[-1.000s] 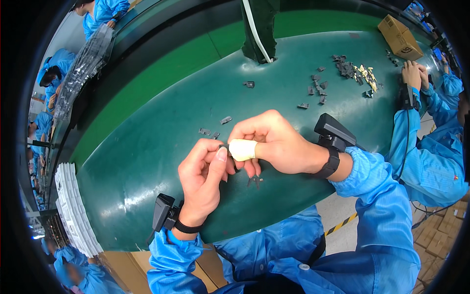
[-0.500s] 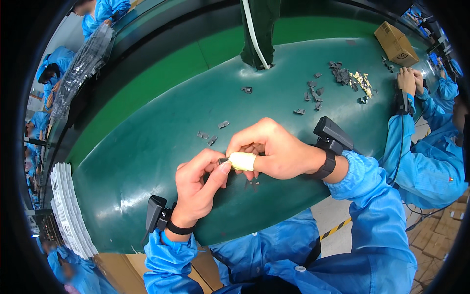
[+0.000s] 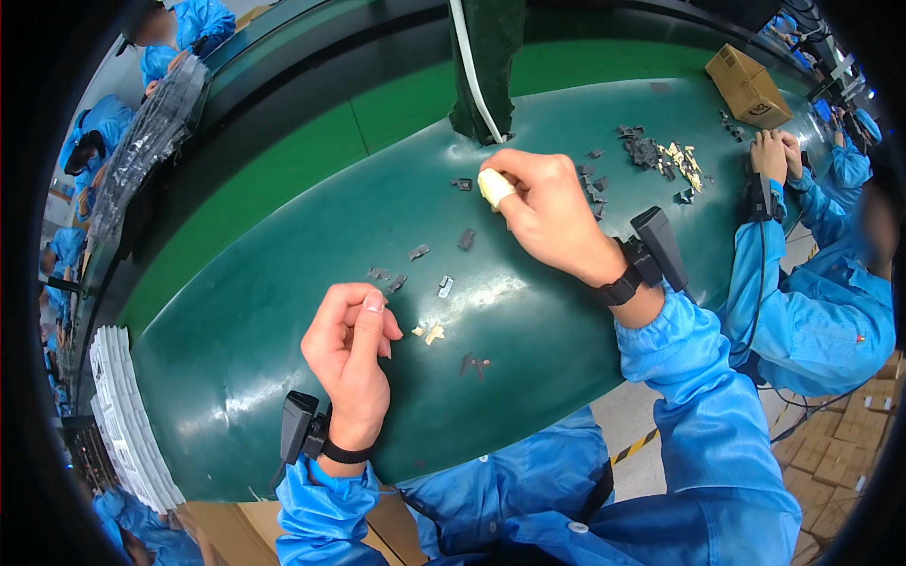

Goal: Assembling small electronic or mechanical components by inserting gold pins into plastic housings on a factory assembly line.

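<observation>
Head view, straight to the right hand (image 3: 552, 212): curled narrow, with a cream cover (image 3: 495, 191) over the thumb, impossible to tell if gripping anything. Look just left of it for a small dark part (image 3: 461, 184), lying with long axis left to right. Nearer the body, spot a second dark part (image 3: 467, 239), pointing away lengthwise. Over to the left hand (image 3: 354, 344): half curled, contents impossible to tell. Close by, see cream pieces (image 3: 434, 334); beyond them, a pale-faced part (image 3: 445, 286), leaning right at the far end. Plenty of room between hands, and green table (image 3: 528, 377) down to the curved near edge.
</observation>
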Available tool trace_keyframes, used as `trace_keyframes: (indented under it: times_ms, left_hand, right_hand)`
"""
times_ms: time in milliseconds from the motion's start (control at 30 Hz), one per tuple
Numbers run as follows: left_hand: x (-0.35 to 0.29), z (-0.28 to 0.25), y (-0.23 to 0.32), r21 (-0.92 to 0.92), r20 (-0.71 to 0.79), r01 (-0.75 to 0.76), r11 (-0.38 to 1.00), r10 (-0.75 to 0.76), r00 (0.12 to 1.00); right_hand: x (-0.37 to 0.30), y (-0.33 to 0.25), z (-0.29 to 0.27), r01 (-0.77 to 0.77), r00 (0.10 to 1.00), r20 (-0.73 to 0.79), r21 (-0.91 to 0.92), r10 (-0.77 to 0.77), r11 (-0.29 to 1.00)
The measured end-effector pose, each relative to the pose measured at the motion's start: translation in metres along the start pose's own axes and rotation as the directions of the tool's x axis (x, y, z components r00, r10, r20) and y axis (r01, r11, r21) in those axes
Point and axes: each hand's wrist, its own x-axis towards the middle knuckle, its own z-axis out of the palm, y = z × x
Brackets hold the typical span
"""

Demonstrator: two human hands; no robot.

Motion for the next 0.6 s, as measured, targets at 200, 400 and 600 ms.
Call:
trace_keyframes:
  times_ms: [200, 400, 600]
  left_hand:
    - [0.005, -0.003, 0.0, 0.014, -0.034, -0.002, 1.0, 0.002, 0.999]
    - [0.004, -0.005, -0.002, 0.101, -0.039, -0.032, 0.994, 0.036, 0.999]
    - [0.002, -0.002, 0.0, 0.147, -0.013, -0.054, 0.988, 0.057, 0.998]
  right_hand:
    - [-0.007, -0.014, 0.001, 0.165, 0.97, 0.157, 0.127, -0.184, 0.978]
    - [-0.002, -0.023, -0.011, 0.064, 0.832, 0.555, -0.071, -0.014, 0.995]
    - [-0.008, 0.005, 0.007, 0.189, 0.98, 0.068, -0.04, -0.186, 0.981]
